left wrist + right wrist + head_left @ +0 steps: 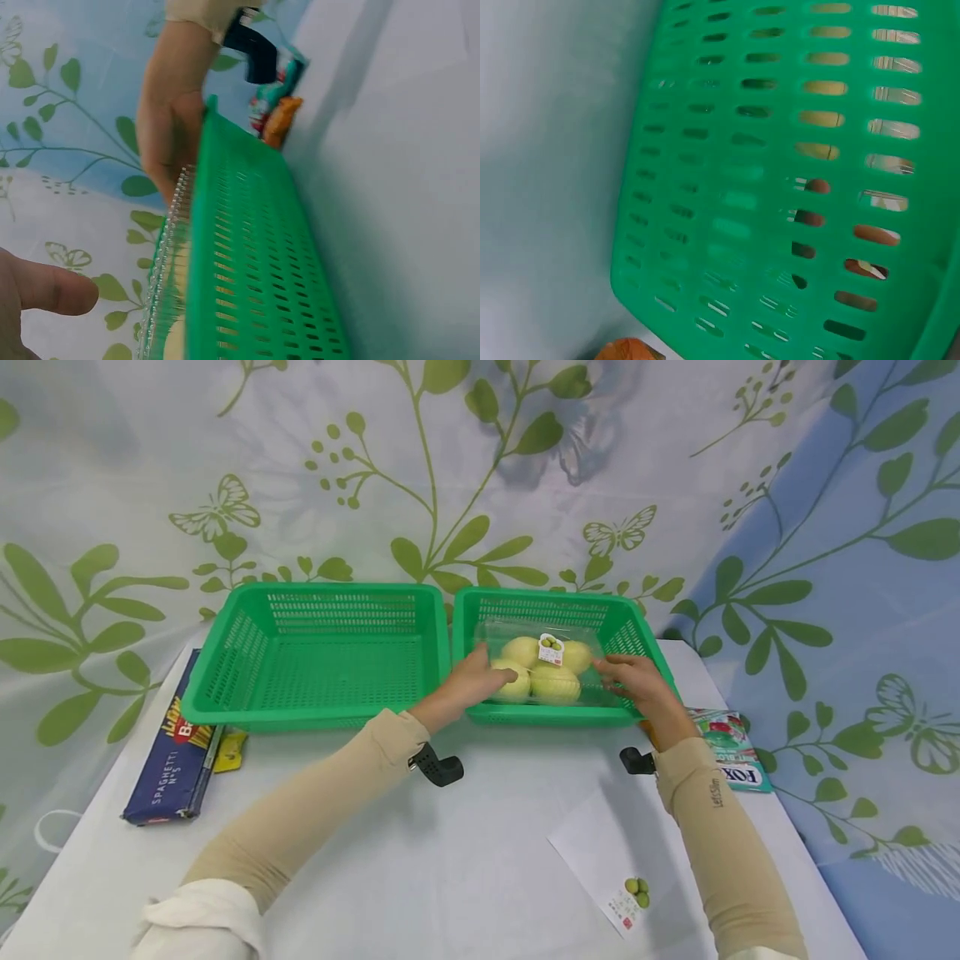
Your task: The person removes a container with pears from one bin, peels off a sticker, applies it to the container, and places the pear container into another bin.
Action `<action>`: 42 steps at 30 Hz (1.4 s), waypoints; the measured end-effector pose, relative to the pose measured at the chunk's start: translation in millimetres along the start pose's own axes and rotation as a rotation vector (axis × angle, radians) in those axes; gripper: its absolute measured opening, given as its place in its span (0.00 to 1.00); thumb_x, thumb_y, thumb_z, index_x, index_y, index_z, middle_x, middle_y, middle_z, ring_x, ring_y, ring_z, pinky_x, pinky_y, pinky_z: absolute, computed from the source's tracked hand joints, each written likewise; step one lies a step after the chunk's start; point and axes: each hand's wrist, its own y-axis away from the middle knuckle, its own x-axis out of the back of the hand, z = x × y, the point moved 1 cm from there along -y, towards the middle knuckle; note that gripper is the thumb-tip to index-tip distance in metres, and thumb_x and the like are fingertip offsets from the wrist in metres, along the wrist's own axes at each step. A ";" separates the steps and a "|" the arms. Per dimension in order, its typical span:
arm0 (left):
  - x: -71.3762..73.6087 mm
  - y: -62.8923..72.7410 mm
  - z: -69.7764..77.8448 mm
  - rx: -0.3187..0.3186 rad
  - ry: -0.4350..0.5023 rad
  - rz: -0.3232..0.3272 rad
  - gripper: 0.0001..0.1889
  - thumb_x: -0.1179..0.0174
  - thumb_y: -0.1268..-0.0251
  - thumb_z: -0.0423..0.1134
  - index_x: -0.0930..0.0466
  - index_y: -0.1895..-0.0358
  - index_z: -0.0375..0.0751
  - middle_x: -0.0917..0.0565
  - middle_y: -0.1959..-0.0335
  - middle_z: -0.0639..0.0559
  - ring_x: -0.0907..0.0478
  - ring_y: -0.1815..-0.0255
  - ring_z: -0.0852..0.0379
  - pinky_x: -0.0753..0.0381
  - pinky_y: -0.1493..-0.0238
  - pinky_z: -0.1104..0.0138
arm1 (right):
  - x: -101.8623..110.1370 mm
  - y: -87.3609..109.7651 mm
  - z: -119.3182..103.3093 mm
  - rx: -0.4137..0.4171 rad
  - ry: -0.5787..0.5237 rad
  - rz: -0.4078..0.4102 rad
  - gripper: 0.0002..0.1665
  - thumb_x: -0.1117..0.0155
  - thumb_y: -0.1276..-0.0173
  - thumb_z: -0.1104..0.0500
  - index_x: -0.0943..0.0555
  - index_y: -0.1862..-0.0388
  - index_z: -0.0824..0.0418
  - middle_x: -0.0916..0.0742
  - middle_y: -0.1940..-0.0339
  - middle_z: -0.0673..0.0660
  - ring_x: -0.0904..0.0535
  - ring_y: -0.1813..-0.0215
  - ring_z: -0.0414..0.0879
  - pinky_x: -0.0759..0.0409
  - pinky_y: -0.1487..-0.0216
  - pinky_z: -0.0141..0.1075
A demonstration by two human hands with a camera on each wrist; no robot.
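A clear plastic box of several pale yellow-green fruits (556,683) with a white label sits in the right green basket (551,717). My left hand (474,679) is at the box's left end, its thumb stretched out over the fruit. In the left wrist view that thumb (69,291) is lifted away from the box edge. My right hand (636,679) reaches over the basket's right side and grips the right end of the box. Parts of its fingers (876,235) show through the basket holes; the rest are hidden.
Another green basket (341,672) stands at the left. Beside it lie a blue spaghetti box (168,768) and a small yellow packet (229,753). A Fox's packet (731,747) lies at the right. Nearer, a clear sheet with a fruit label (628,906) rests on the white table.
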 end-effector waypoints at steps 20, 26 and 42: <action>-11.2 -2.0 -7.4 -0.106 -0.160 0.067 0.46 0.44 0.29 0.45 0.61 0.20 0.28 0.52 0.18 0.33 0.57 0.16 0.39 0.53 0.17 0.47 | -11.2 1.5 -8.9 0.044 0.255 0.107 0.41 0.48 0.21 0.42 0.42 0.20 0.63 0.34 0.23 0.72 0.26 0.32 0.67 0.27 0.30 0.60; -10.8 0.0 -11.7 -0.094 -0.158 0.080 0.45 0.44 0.29 0.45 0.59 0.20 0.28 0.51 0.18 0.32 0.58 0.16 0.39 0.55 0.17 0.47 | -15.8 -0.5 -7.1 0.063 0.282 0.118 0.41 0.48 0.22 0.41 0.40 0.20 0.62 0.32 0.24 0.72 0.24 0.34 0.67 0.25 0.33 0.59; -1.4 9.5 -19.8 -0.080 0.062 0.077 0.40 0.43 0.28 0.42 0.52 0.19 0.40 0.45 0.18 0.41 0.48 0.17 0.42 0.42 0.20 0.46 | -14.1 -2.7 -1.0 0.072 0.299 0.100 0.41 0.50 0.21 0.40 0.42 0.20 0.64 0.33 0.23 0.73 0.28 0.30 0.68 0.29 0.30 0.61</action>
